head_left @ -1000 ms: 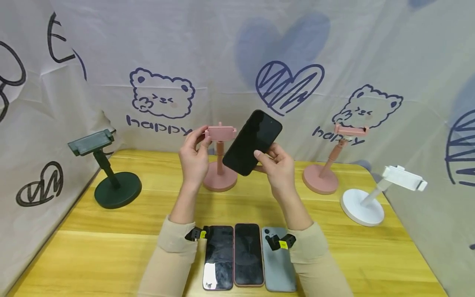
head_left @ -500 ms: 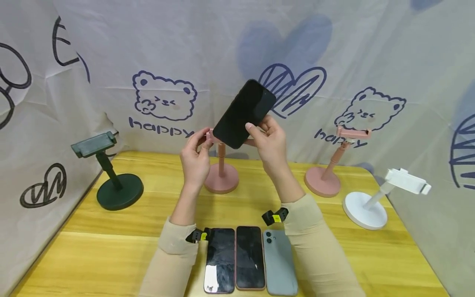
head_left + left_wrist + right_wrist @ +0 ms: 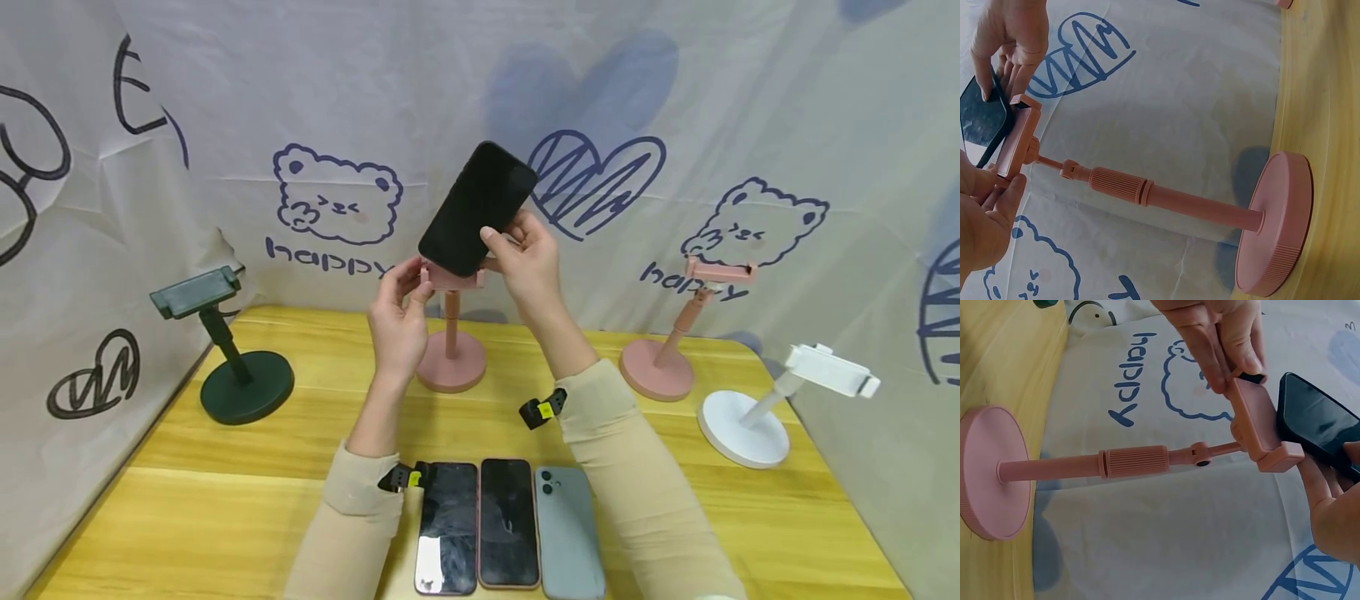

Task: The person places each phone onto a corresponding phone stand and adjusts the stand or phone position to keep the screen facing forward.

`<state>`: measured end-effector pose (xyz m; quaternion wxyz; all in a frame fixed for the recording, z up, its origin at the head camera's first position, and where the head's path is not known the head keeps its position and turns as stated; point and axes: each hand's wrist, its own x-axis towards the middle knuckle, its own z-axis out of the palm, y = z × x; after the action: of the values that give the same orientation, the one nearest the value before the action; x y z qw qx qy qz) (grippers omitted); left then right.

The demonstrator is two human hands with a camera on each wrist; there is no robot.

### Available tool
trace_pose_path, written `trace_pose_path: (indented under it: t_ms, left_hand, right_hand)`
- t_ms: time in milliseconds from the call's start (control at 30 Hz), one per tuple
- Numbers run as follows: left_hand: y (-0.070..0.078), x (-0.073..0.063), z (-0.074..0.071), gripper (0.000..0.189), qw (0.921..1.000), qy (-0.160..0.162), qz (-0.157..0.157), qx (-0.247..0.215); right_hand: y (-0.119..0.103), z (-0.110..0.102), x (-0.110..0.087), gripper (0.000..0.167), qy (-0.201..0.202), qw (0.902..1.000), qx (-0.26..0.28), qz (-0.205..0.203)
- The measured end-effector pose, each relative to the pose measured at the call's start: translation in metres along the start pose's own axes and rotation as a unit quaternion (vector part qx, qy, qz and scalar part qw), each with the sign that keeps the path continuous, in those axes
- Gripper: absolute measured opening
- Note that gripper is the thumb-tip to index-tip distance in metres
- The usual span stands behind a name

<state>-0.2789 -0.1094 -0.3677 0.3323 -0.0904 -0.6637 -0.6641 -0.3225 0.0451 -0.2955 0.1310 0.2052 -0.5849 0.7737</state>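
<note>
A black smartphone (image 3: 478, 208), screen toward me, is tilted in my right hand (image 3: 528, 265), thumb on the screen side and fingers behind. Its lower corner overlaps the clamp of the middle pink phone stand (image 3: 452, 364). My left hand (image 3: 399, 321) pinches the left end of that clamp between thumb and fingers. In the left wrist view the clamp (image 3: 1017, 140) sits atop the stand's ribbed pole, with the phone (image 3: 984, 119) right at its face. The right wrist view shows the phone (image 3: 1316, 419) angled against the clamp's front, outside its end lips.
Three phones lie side by side near me: two dark-screened (image 3: 447, 525) (image 3: 507, 521) and one light blue, back up (image 3: 568, 529). A dark green stand (image 3: 246, 387) is at left. Another pink stand (image 3: 657, 368) and a white stand (image 3: 742, 428) are at right. A printed cloth hangs behind the table.
My right hand has raised the phone and carried it left, from beside the pink stand to over its clamp. My left hand keeps its hold on the clamp's end.
</note>
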Motion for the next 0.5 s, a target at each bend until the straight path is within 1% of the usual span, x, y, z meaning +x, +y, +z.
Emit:
trace_pose_path:
  t_ms: [100,233,367,500]
  left_hand:
    - [0.001,0.000,0.001,0.040,1.0000,0.001,-0.005,-0.008]
    - [0.001,0.000,0.001,0.043,1.0000,0.005,0.002,-0.005]
    - [0.000,0.001,0.000,0.045,0.9999,0.005,0.012,0.002]
    - [-0.001,0.000,0.001,0.045,0.9999,0.005,0.015,0.000]
  right_hand:
    - [0.001,0.000,0.002,0.023,0.005,1.0000,-0.004,0.005]
    - [0.002,0.000,0.004,0.027,0.006,0.9999,-0.012,0.010]
    - [0.006,-0.002,0.005,0.030,-0.006,0.9996,-0.024,0.017]
    - [0.010,-0.005,0.004,0.032,-0.023,0.9993,-0.023,0.020]
